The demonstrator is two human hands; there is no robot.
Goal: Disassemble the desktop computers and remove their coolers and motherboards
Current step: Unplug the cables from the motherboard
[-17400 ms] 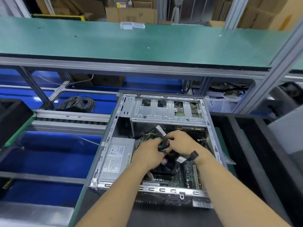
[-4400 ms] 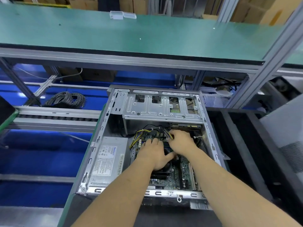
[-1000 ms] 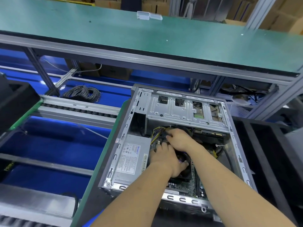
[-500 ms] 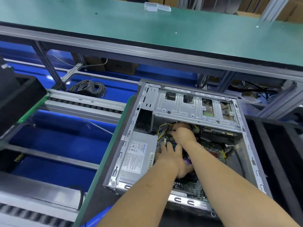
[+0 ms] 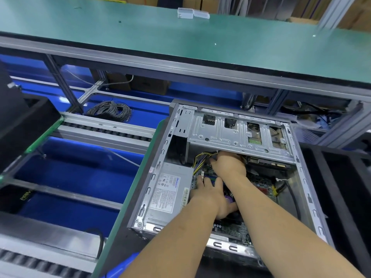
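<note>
An open desktop case (image 5: 305, 177) lies on its side on the bench. Inside it are a grey power supply (image 5: 168, 193) on the left, a silver drive cage (image 5: 236, 133) at the far end and the green motherboard (image 5: 261, 183) on the floor. My left hand (image 5: 210, 197) rests flat on the board beside the power supply, fingers straight, covering the cooler. My right hand (image 5: 228, 163) reaches under the drive cage, its fingers curled at the bundle of yellow and black power cables (image 5: 202, 159). The fingertips and the connector are hidden.
A green upper shelf (image 5: 180, 37) overhangs the far side, with a small clear box (image 5: 192, 13) on it. A roller conveyor (image 5: 104, 131) and a coil of grey cable (image 5: 110, 111) lie to the left. Black foam trays (image 5: 345, 187) flank the case on the right.
My right hand has pushed deeper under the drive cage toward the yellow cables. My left hand has stayed flat on the board. The view has drifted left.
</note>
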